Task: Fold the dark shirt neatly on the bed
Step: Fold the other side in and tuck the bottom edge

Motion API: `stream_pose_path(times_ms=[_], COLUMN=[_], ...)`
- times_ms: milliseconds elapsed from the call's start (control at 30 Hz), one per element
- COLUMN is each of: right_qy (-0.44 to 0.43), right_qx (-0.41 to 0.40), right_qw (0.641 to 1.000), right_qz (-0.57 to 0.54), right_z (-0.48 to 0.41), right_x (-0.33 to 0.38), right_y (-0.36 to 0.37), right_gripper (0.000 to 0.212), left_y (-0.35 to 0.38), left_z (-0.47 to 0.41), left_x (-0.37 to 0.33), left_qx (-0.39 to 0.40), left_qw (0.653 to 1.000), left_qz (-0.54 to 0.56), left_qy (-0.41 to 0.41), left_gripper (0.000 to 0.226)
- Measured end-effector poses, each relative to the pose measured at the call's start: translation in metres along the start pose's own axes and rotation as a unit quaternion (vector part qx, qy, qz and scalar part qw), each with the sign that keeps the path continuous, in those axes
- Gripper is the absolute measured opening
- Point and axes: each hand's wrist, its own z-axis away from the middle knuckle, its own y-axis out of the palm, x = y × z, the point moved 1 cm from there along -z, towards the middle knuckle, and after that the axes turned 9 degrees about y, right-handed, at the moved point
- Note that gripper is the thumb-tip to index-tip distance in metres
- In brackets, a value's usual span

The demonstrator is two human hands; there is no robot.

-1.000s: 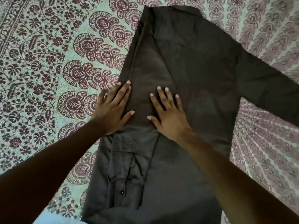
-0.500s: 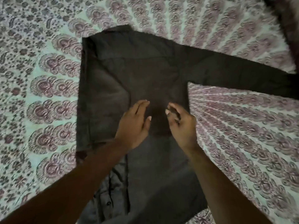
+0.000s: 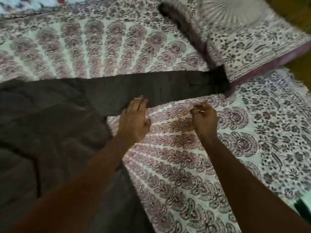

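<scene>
The dark shirt (image 3: 50,125) lies flat on the patterned bedsheet (image 3: 185,165), filling the left of the view. Its long sleeve (image 3: 168,88) stretches out to the right, its cuff ending by a pillow. My left hand (image 3: 134,121) hovers with straight fingers at the sleeve's near edge, close to the armpit. My right hand (image 3: 204,120) is over the bare sheet just below the sleeve, its fingers curled and its fingertips drawn together, with nothing visible in them. The frame is blurred by motion.
A pillow (image 3: 244,39) in the same print lies at the upper right, touching the cuff. Beyond it the bed's right edge and the floor (image 3: 299,14) show. Patterned sheet stretches right of the shirt.
The view has swung right, from the shirt's body to its outstretched sleeve. Both hands have left the body and moved right toward the sleeve. My right hand's fingers have curled in.
</scene>
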Motion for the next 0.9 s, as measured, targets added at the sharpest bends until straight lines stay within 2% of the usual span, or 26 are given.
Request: stream_pose_path(times_ms=[100, 200, 333, 400, 500, 567, 633, 667, 700, 767, 800, 833, 867, 900], right_qy=[0.021, 0.062, 0.135, 0.142, 0.100, 0.008, -0.106, -0.151, -0.187, -0.282, -0.335, -0.372, -0.404, -0.428], right_qx=[-0.039, -0.045, -0.039, -0.052, -0.061, -0.056, -0.018, 0.014, 0.045, 0.090, 0.108, 0.123, 0.141, 0.160], right_qw=[0.998, 0.994, 0.990, 0.988, 0.992, 0.998, 0.993, 0.987, 0.978, 0.945, 0.919, 0.897, 0.877, 0.861], right_qz=[0.052, 0.079, 0.033, -0.021, -0.040, 0.001, 0.043, 0.058, 0.081, 0.141, 0.174, 0.206, 0.218, 0.223], right_z=[-0.061, -0.110, -0.134, -0.142, -0.121, -0.093, -0.055, -0.038, -0.017, 0.022, 0.038, 0.050, 0.066, 0.085], right_x=[-0.009, -0.019, -0.004, 0.000, 0.008, 0.017, 0.024, 0.023, 0.024, 0.021, 0.019, 0.020, 0.020, 0.022], right_y=[-0.010, -0.006, 0.004, 0.007, 0.011, 0.016, 0.031, 0.042, 0.052, 0.075, 0.086, 0.089, 0.099, 0.112], right_gripper=[0.042, 0.070, 0.061, 0.066, 0.051, 0.048, 0.044, 0.044, 0.045, 0.045, 0.045, 0.044, 0.044, 0.044], left_y=[0.010, 0.017, 0.024, 0.023, 0.022, 0.022, 0.015, 0.007, -0.006, -0.028, -0.037, -0.043, -0.050, -0.055], left_z=[-0.033, -0.042, -0.038, -0.038, -0.040, -0.042, -0.040, -0.040, -0.037, -0.032, -0.027, -0.028, -0.019, -0.006], left_x=[0.005, 0.012, 0.019, 0.021, 0.021, 0.022, 0.021, 0.018, 0.014, 0.015, 0.020, 0.019, 0.029, 0.044], left_qx=[0.071, 0.116, 0.099, 0.092, 0.102, 0.105, 0.044, -0.013, -0.076, -0.115, -0.108, -0.101, -0.110, -0.136], left_qw=[0.996, 0.990, 0.992, 0.993, 0.991, 0.990, 0.984, 0.959, 0.903, 0.746, 0.689, 0.664, 0.661, 0.670], left_qz=[-0.037, -0.025, -0.009, -0.002, 0.011, 0.039, 0.152, 0.261, 0.393, 0.605, 0.658, 0.675, 0.672, 0.653], left_qy=[-0.041, -0.069, -0.073, -0.074, -0.081, -0.083, -0.085, -0.108, -0.155, -0.251, -0.284, -0.305, -0.315, -0.325], left_gripper=[0.089, 0.090, 0.089, 0.090, 0.091, 0.088, 0.070, 0.059, 0.052, 0.055, 0.060, 0.061, 0.056, 0.040])
